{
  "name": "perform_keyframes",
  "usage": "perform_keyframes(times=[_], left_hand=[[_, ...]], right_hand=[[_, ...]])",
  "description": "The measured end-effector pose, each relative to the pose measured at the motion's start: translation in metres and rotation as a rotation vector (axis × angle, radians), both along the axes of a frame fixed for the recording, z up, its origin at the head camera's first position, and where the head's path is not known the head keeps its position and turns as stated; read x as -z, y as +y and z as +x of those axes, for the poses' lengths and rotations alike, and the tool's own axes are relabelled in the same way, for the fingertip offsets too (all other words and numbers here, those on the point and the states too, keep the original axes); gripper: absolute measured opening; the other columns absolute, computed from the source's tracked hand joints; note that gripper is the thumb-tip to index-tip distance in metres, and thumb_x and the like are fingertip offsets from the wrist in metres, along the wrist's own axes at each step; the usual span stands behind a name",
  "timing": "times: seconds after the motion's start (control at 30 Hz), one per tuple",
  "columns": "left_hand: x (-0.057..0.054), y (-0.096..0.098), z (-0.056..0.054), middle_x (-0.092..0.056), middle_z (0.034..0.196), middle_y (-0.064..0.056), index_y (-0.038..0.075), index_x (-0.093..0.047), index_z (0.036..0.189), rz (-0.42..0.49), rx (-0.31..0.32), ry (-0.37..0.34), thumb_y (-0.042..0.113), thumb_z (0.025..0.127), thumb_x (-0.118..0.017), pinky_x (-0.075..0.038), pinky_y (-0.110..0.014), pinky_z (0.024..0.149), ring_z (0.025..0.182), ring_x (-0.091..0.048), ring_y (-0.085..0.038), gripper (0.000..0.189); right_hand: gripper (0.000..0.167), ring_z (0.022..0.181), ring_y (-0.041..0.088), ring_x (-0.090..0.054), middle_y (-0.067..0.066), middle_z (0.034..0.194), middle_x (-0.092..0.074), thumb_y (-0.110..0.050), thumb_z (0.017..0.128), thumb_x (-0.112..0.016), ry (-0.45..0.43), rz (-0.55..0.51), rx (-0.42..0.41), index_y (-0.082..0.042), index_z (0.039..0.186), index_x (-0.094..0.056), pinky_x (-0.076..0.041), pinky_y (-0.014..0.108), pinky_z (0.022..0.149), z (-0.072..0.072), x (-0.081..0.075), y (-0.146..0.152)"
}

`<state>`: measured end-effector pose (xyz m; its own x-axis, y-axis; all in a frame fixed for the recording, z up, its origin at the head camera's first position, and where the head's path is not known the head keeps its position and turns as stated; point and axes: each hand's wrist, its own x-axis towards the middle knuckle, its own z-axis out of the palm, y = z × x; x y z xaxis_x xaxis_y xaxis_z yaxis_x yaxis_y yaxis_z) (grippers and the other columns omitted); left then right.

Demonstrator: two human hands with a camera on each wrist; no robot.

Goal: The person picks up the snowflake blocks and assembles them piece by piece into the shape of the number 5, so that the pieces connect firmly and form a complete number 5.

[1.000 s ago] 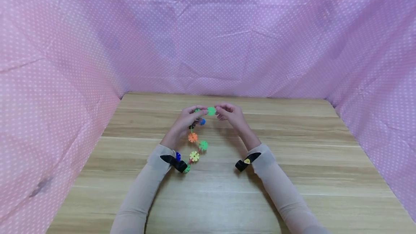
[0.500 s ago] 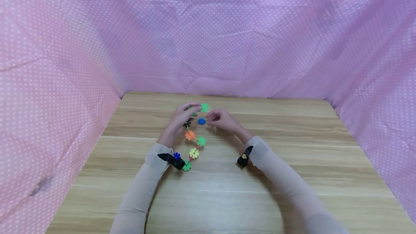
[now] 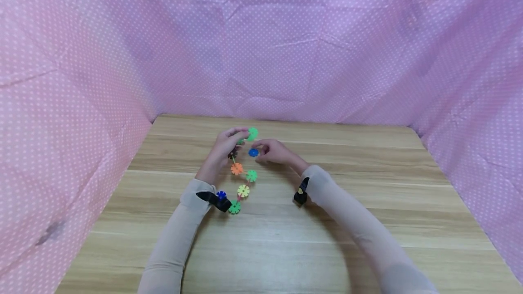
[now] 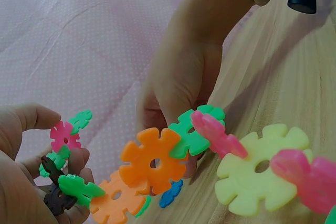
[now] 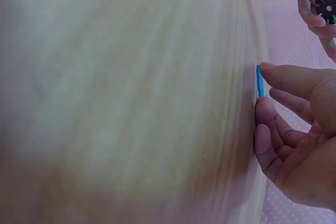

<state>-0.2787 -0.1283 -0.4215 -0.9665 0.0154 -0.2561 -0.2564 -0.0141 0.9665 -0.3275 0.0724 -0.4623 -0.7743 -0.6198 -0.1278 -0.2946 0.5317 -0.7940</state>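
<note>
My left hand (image 3: 226, 143) pinches a chain of slotted plastic snowflake discs near its far end, thumb and finger at a pink disc (image 4: 65, 137). A bright green disc (image 3: 253, 134) sticks out past the fingertips. Below it the chain runs through a dark brown disc (image 4: 56, 199), an orange disc (image 3: 237, 169), a green disc (image 3: 251, 175) and a pale yellow disc (image 3: 243, 191). My right hand (image 3: 277, 152) is down at the tabletop, its thumb and a finger at opposite edges of a loose blue disc (image 5: 260, 81), which lies flat.
The wooden table (image 3: 269, 248) has a pink dotted cloth (image 3: 286, 58) hanging behind and beside it. A dark green disc (image 3: 234, 207) and a dark blue disc (image 3: 221, 195) lie by the left wrist strap (image 3: 213, 200), at the chain's near end.
The right hand has left the bright green disc and come down to the blue disc on the table. The left hand has shifted slightly left with the chain.
</note>
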Motion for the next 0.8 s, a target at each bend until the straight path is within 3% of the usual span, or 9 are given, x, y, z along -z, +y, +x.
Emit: perform_keyframes(times=[0.3, 0.47, 0.8], left_hand=[[0.0000, -0.0011, 0.0000, -0.062, 0.122, 0.001, 0.012, -0.067, 0.128, 0.002, 0.001, -0.002, 0.032, 0.097, -0.070, -0.050, -0.041, 0.099, 0.121, -0.056, -0.033, 0.037], [0.0013, -0.0020, -0.0012, -0.061, 0.120, 0.003, 0.013, -0.067, 0.129, -0.005, 0.006, -0.010, 0.033, 0.097, -0.070, -0.053, -0.031, 0.086, 0.109, -0.060, -0.025, 0.038], [-0.0003, -0.0019, 0.0000, -0.062, 0.117, 0.004, 0.014, -0.068, 0.127, 0.004, 0.000, -0.019, 0.033, 0.096, -0.070, -0.052, -0.023, 0.075, 0.103, -0.062, -0.022, 0.036]], right_hand=[[0.041, 0.057, 0.007, -0.040, -0.005, 0.066, -0.050, -0.014, 0.092, -0.076, 0.029, 0.057, -0.016, -0.010, 0.132, -0.067, -0.031, 0.019, 0.055, -0.0056, 0.0023, -0.0043], [0.032, 0.058, 0.007, -0.040, -0.004, 0.066, -0.051, -0.015, 0.092, -0.076, 0.057, 0.056, -0.028, -0.008, 0.124, -0.071, -0.032, 0.019, 0.055, -0.0053, 0.0029, -0.0041], [0.018, 0.080, 0.012, -0.056, 0.006, 0.088, -0.066, -0.006, 0.089, -0.077, 0.080, 0.000, -0.047, 0.000, 0.105, -0.071, -0.047, 0.020, 0.073, 0.0010, 0.0026, 0.0032]])
